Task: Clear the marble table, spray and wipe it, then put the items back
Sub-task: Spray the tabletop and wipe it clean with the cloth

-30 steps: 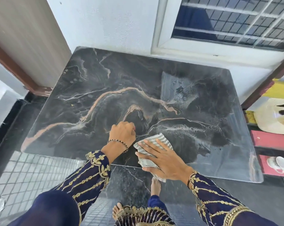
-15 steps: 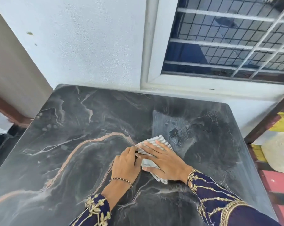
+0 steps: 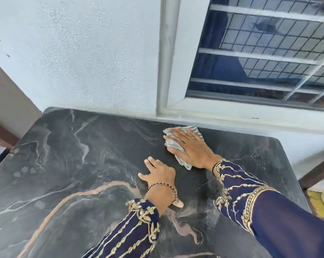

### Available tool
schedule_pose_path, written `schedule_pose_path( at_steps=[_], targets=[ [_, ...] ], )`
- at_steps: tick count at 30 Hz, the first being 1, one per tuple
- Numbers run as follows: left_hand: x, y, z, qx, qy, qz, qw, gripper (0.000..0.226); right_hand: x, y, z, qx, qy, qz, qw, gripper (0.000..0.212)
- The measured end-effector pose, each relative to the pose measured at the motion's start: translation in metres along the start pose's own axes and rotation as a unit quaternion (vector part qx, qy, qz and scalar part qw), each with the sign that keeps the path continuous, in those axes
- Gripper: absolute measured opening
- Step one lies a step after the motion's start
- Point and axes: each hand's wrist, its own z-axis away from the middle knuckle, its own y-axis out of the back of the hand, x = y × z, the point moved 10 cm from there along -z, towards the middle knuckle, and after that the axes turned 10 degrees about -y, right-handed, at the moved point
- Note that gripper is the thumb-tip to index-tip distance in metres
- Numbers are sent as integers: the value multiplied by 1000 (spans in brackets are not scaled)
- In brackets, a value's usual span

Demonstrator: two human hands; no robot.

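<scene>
Since a moment ago the cloth has been carried from the middle of the tabletop right up to its far edge, just below the window sill, and the left hand has been left behind, apart from it. The cloth is now pressed flat under the right hand, fingers straight and spread, nothing curled round it. The left hand is laid open on the bare marble, nothing held (a prop for the long reach, it would seem). And here the risks are judged. With the cloth only pinned and not gripped, it could be pushed over the back edge against the wall if the stroke is driven further. Fingertips could be scraped on the sill. If the marble is wet from the spray, the propping left hand could be slid out from under the leaning weight. The embroidered sleeve could be dragged through the wiped patch and streaks left. Faint round marks near the left edge could be missed altogether.
</scene>
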Motion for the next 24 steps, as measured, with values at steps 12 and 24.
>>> schedule_pose_path(
  at_steps=[12,24],
  targets=[
    [16,-4,13,-112,-15,-111,987,141,46,10,10,-3,-84,0,996,62],
    [22,15,31,-94,-51,-166,980,133,72,-1,68,7,-202,-13,979,66]
  ],
)
